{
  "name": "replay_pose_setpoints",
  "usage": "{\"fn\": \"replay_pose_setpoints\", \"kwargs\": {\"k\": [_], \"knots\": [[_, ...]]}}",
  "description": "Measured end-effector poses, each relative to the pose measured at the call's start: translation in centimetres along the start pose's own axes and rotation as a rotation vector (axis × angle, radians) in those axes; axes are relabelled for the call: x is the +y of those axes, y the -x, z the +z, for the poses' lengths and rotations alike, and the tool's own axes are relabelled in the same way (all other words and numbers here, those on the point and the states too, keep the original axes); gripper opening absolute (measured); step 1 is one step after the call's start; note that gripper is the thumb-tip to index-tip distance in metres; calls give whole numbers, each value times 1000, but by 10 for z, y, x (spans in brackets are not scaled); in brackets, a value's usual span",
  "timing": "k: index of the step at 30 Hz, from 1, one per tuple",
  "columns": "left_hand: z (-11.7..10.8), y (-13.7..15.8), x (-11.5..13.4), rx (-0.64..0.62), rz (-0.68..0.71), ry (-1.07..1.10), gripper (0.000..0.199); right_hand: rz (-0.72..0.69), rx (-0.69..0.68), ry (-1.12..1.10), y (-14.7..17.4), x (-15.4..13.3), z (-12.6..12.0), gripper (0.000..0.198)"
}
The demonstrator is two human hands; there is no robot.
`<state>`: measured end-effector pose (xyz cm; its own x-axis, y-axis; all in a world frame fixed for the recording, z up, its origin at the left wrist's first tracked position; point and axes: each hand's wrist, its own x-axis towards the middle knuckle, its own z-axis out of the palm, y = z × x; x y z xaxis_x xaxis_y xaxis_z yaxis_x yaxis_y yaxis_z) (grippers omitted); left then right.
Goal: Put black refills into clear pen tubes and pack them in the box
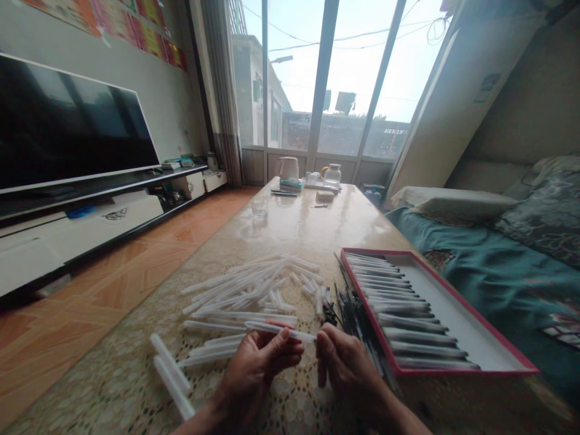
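Observation:
My left hand (267,355) pinches a translucent white pen barrel (299,334) between thumb and fingers, its length lying almost level. At the barrel's right end, the fingers of my right hand (345,357) are closed together; whatever they hold is hidden. Beyond my left hand, many similar barrels (240,290) lie in a loose pile. Short clear pen caps (319,297) and small black pieces (331,314) lie just past my right hand. Thin dark refills (356,317) lie bunched alongside the box. Inside the red-rimmed box (471,307), dark-filled pens (403,302) form a row.
A glass cup (260,209) stands farther up the patterned table (217,260). At the far end are a glass pitcher (333,174), a white kettle (288,167) and a small box (325,196). A sofa (435,232) borders the right side.

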<state>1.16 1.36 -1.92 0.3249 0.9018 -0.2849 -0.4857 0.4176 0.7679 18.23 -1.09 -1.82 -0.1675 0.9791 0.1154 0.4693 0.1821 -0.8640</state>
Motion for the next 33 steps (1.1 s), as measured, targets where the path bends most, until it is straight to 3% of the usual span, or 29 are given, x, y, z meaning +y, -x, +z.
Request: {"fn": "replay_pose_setpoints", "kwargs": {"k": [7, 33], "knots": [[1, 1, 0, 22, 15, 11, 15, 5, 2, 22, 0, -1, 0, 36], [2, 0, 1, -11, 28, -17, 15, 71, -14, -101, 0, -3, 2, 45]]}}
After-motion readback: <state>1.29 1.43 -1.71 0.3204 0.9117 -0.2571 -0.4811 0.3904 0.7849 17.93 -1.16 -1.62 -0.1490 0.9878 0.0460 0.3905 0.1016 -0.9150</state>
